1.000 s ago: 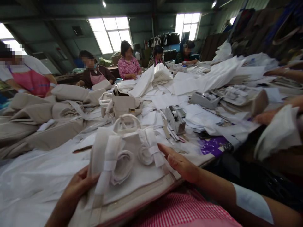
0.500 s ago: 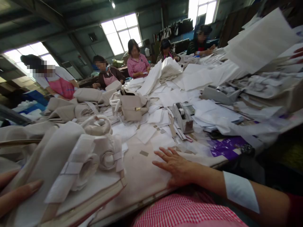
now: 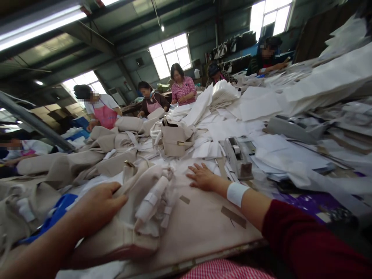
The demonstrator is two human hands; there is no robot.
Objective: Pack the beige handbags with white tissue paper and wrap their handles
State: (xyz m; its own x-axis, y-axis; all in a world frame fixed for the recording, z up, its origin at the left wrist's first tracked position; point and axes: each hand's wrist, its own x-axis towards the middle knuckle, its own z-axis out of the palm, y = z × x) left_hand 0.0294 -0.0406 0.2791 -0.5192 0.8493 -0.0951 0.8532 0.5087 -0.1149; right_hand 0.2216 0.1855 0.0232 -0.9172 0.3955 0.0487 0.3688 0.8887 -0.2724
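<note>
At the lower left, my left hand [image 3: 97, 207] is closed on the edge of a beige handbag [image 3: 116, 240], its thumb and a finger showing on the near side. White-wrapped rolls [image 3: 152, 197], perhaps the bag's wrapped strap and fittings, lie against the bag's right side. My right hand [image 3: 202, 177] rests flat, fingers spread, on the pale table cover [image 3: 197, 232] near loose white sheets, holding nothing. A white band [image 3: 236, 193] circles my right wrist. Just beyond, a finished-looking beige handbag [image 3: 176, 141] with a gold clasp stands upright.
A tape dispenser [image 3: 238, 159] stands right of my right hand. White sheets [image 3: 258, 102] pile across the far and right side. More beige bags [image 3: 107, 135] heap at left, near a blue piece [image 3: 58, 213]. Several people [image 3: 183, 91] sit or stand beyond the table.
My left hand has come further into view on the bag, which has shifted and turned. My right hand has slid farther across the table, exposing a grey strip. The view has turned left.
</note>
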